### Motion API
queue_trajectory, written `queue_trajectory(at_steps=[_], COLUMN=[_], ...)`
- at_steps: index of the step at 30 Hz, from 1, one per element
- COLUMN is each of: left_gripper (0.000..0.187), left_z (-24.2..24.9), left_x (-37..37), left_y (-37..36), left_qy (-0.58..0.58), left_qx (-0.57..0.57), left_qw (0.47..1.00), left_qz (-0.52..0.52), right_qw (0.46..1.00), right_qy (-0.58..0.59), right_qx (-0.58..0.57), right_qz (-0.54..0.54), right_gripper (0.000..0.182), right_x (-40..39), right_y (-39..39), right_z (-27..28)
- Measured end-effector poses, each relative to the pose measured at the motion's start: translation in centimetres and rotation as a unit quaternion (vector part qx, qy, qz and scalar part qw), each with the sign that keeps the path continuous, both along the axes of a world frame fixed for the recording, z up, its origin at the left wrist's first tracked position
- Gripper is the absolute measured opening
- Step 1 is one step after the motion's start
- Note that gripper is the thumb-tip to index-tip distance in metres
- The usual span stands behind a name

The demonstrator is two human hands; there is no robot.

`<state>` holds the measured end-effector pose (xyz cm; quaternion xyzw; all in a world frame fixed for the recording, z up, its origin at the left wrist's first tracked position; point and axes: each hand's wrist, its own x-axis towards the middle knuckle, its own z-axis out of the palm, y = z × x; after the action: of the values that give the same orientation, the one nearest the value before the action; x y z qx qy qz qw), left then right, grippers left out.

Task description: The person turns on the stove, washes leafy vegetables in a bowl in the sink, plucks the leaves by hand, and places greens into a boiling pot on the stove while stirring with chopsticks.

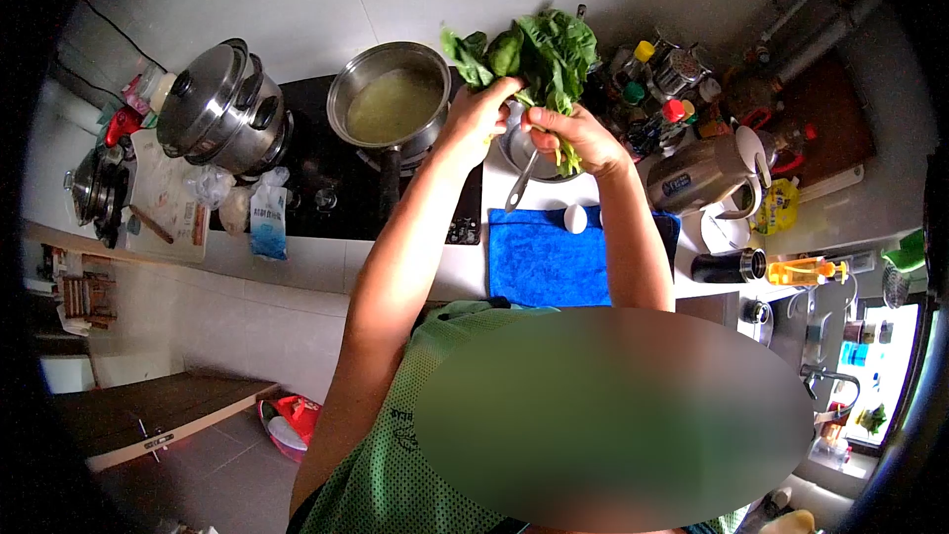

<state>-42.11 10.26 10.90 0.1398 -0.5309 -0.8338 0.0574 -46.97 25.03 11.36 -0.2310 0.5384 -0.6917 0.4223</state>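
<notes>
My left hand (481,119) is closed on part of the leafy greens (554,44), near their stems. On the other side, my right hand (583,138) pinches the stem ends of the bunch. The greens hang over a metal bowl (529,160), partly hidden by my hands, with a utensil handle (518,188) sticking out toward me. Just left of my left hand is a pot (336,104) with yellowish liquid. A white egg (575,219) rests on a blue towel (539,262) below the bowl.
A lidded steamer pot (222,114) stands left on the black cooktop (316,163). Beside it lie a blue-white packet (268,221) and a cutting board (178,188). Bottles and jars, a metal jug (692,176) and a black cup (727,266) stand on the right.
</notes>
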Motion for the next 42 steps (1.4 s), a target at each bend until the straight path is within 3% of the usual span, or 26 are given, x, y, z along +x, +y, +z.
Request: queue_trajectory(at_steps=[2,4,8,12,15,17,18,21,23,26,27,29,30,32,34,36,37,39,42], left_gripper=[0.019,0.016,0.013,0.011,0.013,0.017,0.017,0.024,0.025,0.021,0.018,0.014,0.015,0.016,0.016,0.015,0.014,0.014,0.010], left_z=[-1.5,-1.6,-1.7,-2.0,-1.9,-1.3,-1.4,-2.1,-2.0,-1.2,-1.2,-0.9,-1.9,-2.0,-1.8,-1.4,-1.1,-0.6,-0.7], left_x=[-0.8,-0.5,-0.8,-0.9,-0.7,-0.1,-0.2,-0.5,-0.4,0.0,0.0,-0.2,-0.5,-0.4,-0.3,-0.1,0.1,0.6,0.5], left_y=[-0.2,-0.1,1.1,1.3,1.4,2.1,2.1,2.0,2.0,2.2,2.0,2.2,1.4,1.0,0.4,0.3,0.4,0.4,0.2], left_qy=[-0.009,0.043,0.044,0.061,0.067,0.066,0.066,0.019,0.016,0.010,0.010,0.009,0.038,0.045,0.060,0.060,0.060,0.065,0.056], left_qx=[0.158,0.238,0.259,0.257,0.236,0.143,0.143,0.004,0.009,0.020,0.086,0.207,0.242,0.279,0.342,0.315,0.234,0.119,0.076], left_qw=[0.987,0.967,0.963,0.964,0.969,0.986,0.986,0.997,0.997,0.996,0.995,0.978,0.969,0.957,0.937,0.947,0.970,0.991,0.995], left_qz=[-0.040,-0.083,-0.060,-0.022,-0.013,0.049,0.049,0.072,0.080,0.084,0.053,0.034,-0.033,-0.057,-0.028,-0.024,-0.018,0.000,0.032], right_qw=[0.999,0.993,0.956,0.943,0.971,0.978,0.982,0.980,0.975,0.969,0.969,0.972,0.971,0.970,0.974,0.981,0.981,0.969,0.971], right_qy=[-0.043,-0.088,-0.184,-0.214,-0.181,-0.152,-0.124,-0.049,0.016,0.032,0.031,-0.114,-0.113,-0.128,-0.152,-0.075,-0.075,0.069,0.096], right_qx=[-0.020,-0.074,-0.228,-0.255,-0.143,-0.106,-0.068,-0.003,0.048,0.032,0.032,-0.028,-0.029,-0.040,-0.111,-0.032,-0.032,0.112,0.091], right_qz=[-0.001,-0.014,0.012,0.023,-0.059,-0.091,-0.123,-0.191,-0.217,-0.245,-0.245,-0.205,-0.207,-0.203,-0.126,-0.179,-0.178,-0.207,-0.197], right_gripper=[0.020,0.020,0.016,0.014,0.013,0.015,0.017,0.023,0.023,0.021,0.021,0.021,0.021,0.020,0.019,0.022,0.022,0.023,0.023], right_x=[0.0,0.2,0.0,-0.1,0.1,0.3,0.4,0.1,0.3,0.4,0.5,0.8,0.9,1.0,-0.2,0.0,-0.1,-0.1,-0.1], right_y=[-0.2,-0.5,-0.5,-0.8,-1.1,-1.4,-1.6,-2.0,-2.0,-2.2,-2.3,-2.4,-2.3,-2.3,-1.4,-1.4,-1.4,-1.2,-1.5], right_z=[-0.2,-0.3,-1.4,-2.2,-1.8,-1.1,-1.0,-1.7,-1.3,-1.7,-1.5,-0.9,-0.8,-0.8,-2.0,-1.9,-1.6,-1.1,-0.9])
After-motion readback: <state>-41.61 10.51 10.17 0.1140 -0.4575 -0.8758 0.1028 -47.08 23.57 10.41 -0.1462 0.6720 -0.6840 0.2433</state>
